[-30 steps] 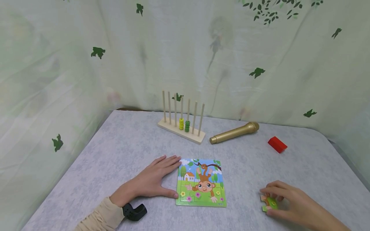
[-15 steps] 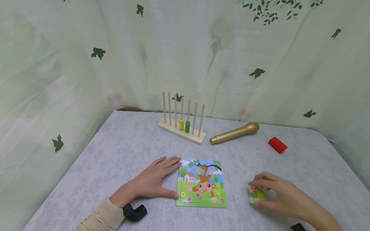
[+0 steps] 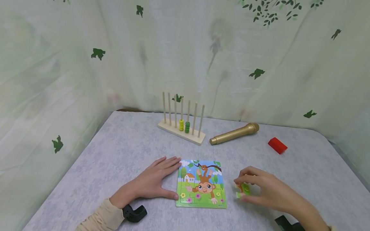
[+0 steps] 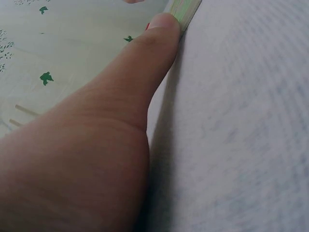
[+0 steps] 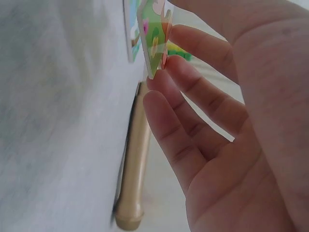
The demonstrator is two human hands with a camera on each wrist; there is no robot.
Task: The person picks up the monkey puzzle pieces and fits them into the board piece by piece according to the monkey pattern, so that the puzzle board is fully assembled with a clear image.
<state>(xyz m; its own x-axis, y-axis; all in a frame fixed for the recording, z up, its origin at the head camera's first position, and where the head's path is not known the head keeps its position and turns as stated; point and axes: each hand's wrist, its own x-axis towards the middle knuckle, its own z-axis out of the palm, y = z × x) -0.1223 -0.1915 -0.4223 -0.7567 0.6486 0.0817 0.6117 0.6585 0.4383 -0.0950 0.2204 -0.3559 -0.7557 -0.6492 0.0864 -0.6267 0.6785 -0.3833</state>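
A square jigsaw board [image 3: 202,206], printed with a monkey hanging from a branch, lies flat on the table. My left hand [image 3: 153,179] rests at its left side with fingers stretched out, fingertips at the upper left corner and thumb at the lower left edge. The left wrist view shows that thumb [image 4: 130,67] against the board's side. To the right of the board, my right hand [image 3: 268,189] pinches a green and brown jigsaw piece [image 3: 245,188] between thumb and fingers. In the right wrist view the piece [image 5: 153,43] stands on edge in the fingertips.
Behind the board stands a wooden peg rack [image 3: 180,132] with yellow and green beads on two of its rods. A gold microphone [image 3: 234,133] lies to its right, then a red block [image 3: 277,145]. A pale curtain [image 3: 185,57] hangs around the table.
My right hand has moved left across the table toward the board, carrying the jigsaw piece. My left hand and the board have stayed in place.
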